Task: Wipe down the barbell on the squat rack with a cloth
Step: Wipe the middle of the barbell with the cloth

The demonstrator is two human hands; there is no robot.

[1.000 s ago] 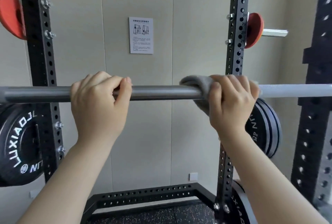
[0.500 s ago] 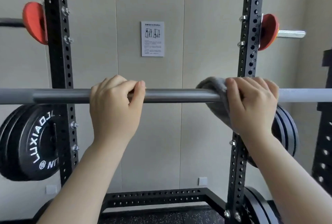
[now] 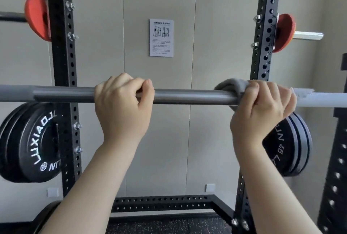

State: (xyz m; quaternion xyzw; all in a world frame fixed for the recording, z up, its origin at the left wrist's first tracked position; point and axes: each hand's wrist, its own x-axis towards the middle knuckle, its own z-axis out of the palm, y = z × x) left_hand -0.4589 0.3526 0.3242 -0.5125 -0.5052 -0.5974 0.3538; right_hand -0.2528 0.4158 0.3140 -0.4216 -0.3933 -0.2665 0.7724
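Observation:
A grey barbell (image 3: 187, 97) runs level across the view in front of me, held by the black squat rack (image 3: 61, 49). My left hand (image 3: 122, 106) grips the bare bar left of centre, fingers curled over the top. My right hand (image 3: 262, 109) grips the bar further right with a grey cloth (image 3: 230, 87) wrapped round it; folds of cloth stick out past the thumb side and hang below the bar. Right of that hand the bar looks paler.
Black weight plates hang on the rack's pegs at the left (image 3: 28, 143) and right (image 3: 289, 145). Red-orange discs (image 3: 36, 17) (image 3: 283, 32) sit higher on both uprights. A paper notice (image 3: 161, 37) is on the wall. Another black upright (image 3: 338, 158) stands at the far right.
The view has shifted so the rack and bar sit further right and lower in frame. Both hands keep their grips; the cloth hand seems to stay at about the same place on the bar.

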